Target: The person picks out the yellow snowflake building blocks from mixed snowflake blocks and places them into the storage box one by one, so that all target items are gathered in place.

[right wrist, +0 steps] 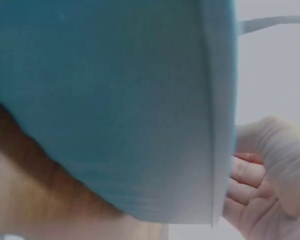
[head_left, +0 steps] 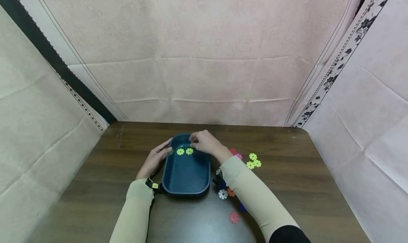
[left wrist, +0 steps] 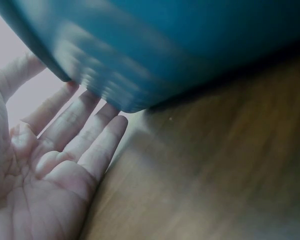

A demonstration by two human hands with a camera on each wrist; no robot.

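Observation:
A dark blue tray [head_left: 186, 175] stands on the table. My left hand [head_left: 156, 158] holds its left side, with the thumb over the rim and the long fingers [left wrist: 85, 122] against the outer wall. Two yellow-green flower-shaped pieces [head_left: 185, 151] lie side by side in the tray's far part. A darker green piece [head_left: 171, 152] shows at the left thumb tip. Reaching over the right rim, my right hand [head_left: 205, 142] has curled fingers low inside the tray, just behind the yellow-green pieces. Whether anything is between those fingertips is hidden; in the right wrist view the tray wall covers them.
Right of the tray lie three yellow-green flowers [head_left: 254, 161], partly covered pink and red ones [head_left: 236, 153], and white [head_left: 222, 194], orange [head_left: 231, 192] and blue ones near the right forearm. A pinkish-red flower [head_left: 234, 217] lies closer to me. Cloth walls [head_left: 204, 76] enclose the table.

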